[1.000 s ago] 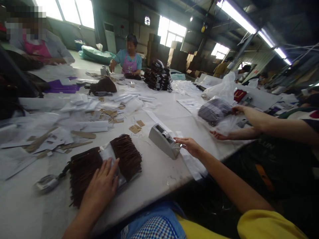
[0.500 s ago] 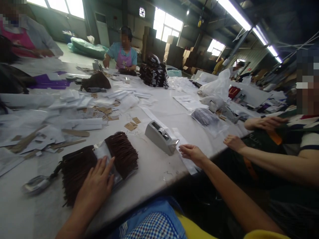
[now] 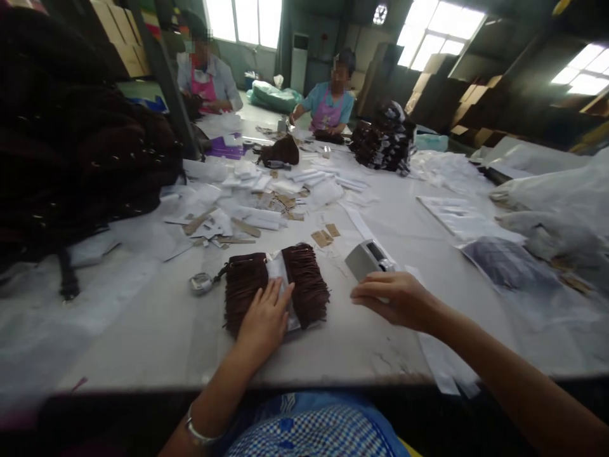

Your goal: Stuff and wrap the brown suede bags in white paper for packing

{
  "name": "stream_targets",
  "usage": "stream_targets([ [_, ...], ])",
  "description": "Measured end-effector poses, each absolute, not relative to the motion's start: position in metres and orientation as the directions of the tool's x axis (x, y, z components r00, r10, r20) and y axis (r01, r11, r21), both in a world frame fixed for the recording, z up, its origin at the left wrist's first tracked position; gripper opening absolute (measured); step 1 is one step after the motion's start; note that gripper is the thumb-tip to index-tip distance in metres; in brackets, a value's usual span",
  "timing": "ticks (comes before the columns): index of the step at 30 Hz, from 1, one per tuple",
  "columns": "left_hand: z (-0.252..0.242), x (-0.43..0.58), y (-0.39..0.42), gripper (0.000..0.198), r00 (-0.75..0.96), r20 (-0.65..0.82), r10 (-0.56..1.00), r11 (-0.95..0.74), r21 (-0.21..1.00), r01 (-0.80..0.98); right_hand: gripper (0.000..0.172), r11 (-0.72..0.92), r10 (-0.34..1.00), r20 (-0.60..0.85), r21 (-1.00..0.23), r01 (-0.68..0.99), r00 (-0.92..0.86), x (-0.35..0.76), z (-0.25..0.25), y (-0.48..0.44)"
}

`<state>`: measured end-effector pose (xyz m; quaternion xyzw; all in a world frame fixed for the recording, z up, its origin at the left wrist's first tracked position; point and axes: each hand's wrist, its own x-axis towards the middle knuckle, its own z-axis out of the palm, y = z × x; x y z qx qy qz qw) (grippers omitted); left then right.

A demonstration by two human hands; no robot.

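A dark brown fringed bag (image 3: 307, 285) lies flat on the table, with clear plastic and a pale band across its middle. My left hand (image 3: 266, 311) rests flat on that band, fingers stretched out. From the bag's left side a strap runs to a wrapped metal-looking piece (image 3: 200, 283). My right hand (image 3: 397, 297) is raised just in front of a grey tape dispenser (image 3: 364, 259), hiding part of it. Thumb and fingertips are pinched together; whatever is between them is too small to make out.
Brown paper tags (image 3: 326, 235) lie behind the bag, and plastic and paper scraps (image 3: 266, 216) spread beyond. A large pile of dark bags (image 3: 85, 146) stands at the left. Wrapped bags are stacked (image 3: 384, 139) at the back. Two people in pink aprons (image 3: 328, 114) work across the table.
The view has swung left. My right hand has moved left from the dispenser's cutting end, toward the bag, still pinched. My left hand stays on the bag.
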<state>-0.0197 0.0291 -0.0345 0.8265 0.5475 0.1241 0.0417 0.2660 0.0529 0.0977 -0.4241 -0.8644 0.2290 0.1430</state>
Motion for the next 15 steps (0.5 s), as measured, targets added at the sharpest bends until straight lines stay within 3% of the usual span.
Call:
stream_targets([
  [4, -0.034, -0.018, 0.028, 0.063, 0.361, 0.144, 0.921, -0.386, 0.231, 0.893, 0.019, 0.713, 0.526, -0.037, -0.527, 0.463, -0.85, 0.179, 0.098, 0.131],
  [8, -0.036, -0.018, 0.029, 0.063, 0.337, 0.154, 0.929, -0.368, 0.266, 0.891, 0.014, 0.852, 0.309, -0.145, -0.398, 0.341, -0.94, 0.12, 0.071, 0.196],
  [13, -0.042, -0.017, 0.03, 0.065, 0.326, 0.136, 0.935, -0.352, 0.279, 0.893, 0.01, 0.903, 0.231, -0.343, -0.273, 0.332, -0.91, 0.077, 0.047, 0.238],
  [15, -0.044, -0.017, 0.03, 0.067, 0.327, 0.124, 0.937, -0.349, 0.276, 0.896, 0.018, 0.917, 0.24, -0.362, -0.22, 0.333, -0.901, 0.067, 0.042, 0.248],
])
